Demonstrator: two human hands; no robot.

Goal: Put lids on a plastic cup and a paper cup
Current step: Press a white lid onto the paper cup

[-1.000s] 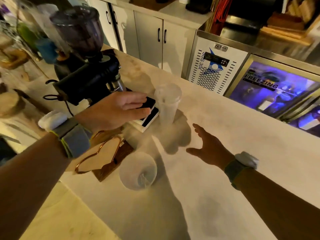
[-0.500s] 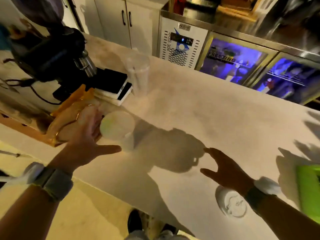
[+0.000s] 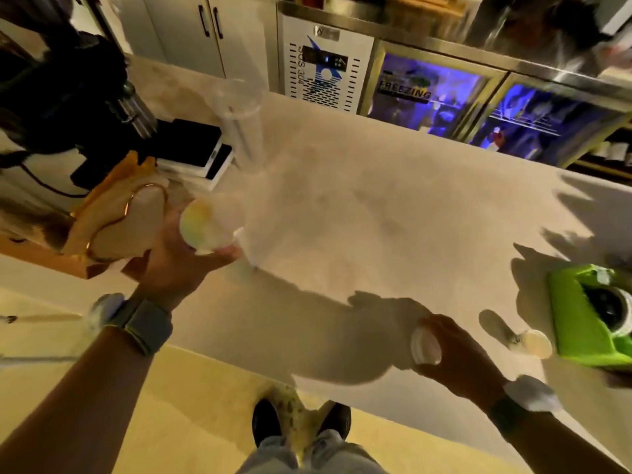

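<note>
Left hand [image 3: 178, 268] wraps the paper cup [image 3: 205, 227] to steady it near the countertop's [image 3: 376, 217] front edge, while right hand [image 3: 455, 354] pinches its white lid [image 3: 425, 347], ready to cap.

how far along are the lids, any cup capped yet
Neither cup looks capped. In hand: the left hand grips the open paper cup; the right hand holds a white lid. Left: capping it, then the plastic cup, whose top is too blurred to judge.

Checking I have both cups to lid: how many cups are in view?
2: the paper cup in the left hand, and the clear plastic cup standing at the counter's far edge. None seems hidden.
</note>
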